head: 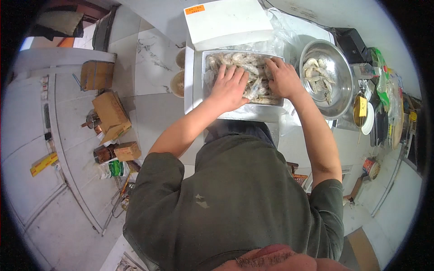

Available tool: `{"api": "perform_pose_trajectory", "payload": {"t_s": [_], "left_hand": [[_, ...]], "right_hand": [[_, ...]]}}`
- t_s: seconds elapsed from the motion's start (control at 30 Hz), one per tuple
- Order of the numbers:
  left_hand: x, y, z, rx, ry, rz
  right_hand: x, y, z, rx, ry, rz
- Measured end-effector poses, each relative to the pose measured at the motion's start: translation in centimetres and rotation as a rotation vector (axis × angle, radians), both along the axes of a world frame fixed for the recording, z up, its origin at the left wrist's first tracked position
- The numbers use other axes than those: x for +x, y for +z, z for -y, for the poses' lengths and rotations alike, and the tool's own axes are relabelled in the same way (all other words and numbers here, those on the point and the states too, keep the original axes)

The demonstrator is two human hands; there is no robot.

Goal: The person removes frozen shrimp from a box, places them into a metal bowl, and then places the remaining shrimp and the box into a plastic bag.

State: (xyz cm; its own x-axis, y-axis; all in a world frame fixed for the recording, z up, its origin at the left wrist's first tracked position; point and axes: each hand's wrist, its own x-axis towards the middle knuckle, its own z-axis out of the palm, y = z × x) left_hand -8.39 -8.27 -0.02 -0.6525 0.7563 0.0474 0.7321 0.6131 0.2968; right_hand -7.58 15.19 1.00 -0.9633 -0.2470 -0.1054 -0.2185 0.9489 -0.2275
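Note:
Raw grey shrimp (256, 88) fill a white rectangular box (204, 91) in front of me. My left hand (231, 84) lies palm down over the left and middle of the shrimp, fingers apart, touching them. At the box's right side, my right hand (285, 78) has its fingers curled down among the shrimp along the wall; its fingertips are partly hidden, so whether it grips one is unclear. Just right of that hand stands a steel bowl (343, 95) with several shrimp (318, 75) inside.
Behind the box stands a white lid or carton (230, 22) with an orange label, beside clear plastic wrapping (283, 28). A black box (352, 45), a plastic bottle (364, 70) and a white dish (368, 118) crowd the right. Cardboard boxes (110, 113) sit on the floor at left.

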Motion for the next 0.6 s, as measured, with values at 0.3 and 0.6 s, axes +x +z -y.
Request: {"api": "perform_pose_trajectory", "payload": {"t_s": [0.3, 0.6], "left_hand": [[-0.3, 0.4, -0.7, -0.109, -0.035, -0.069], [-0.8, -0.2, -0.8, -0.087, -0.129, -0.248]], "right_hand": [[-0.7, 0.9, 0.8, -0.039, -0.114, 0.128], [-0.6, -0.2, 0.4, 0.013, -0.097, 0.12]]}}
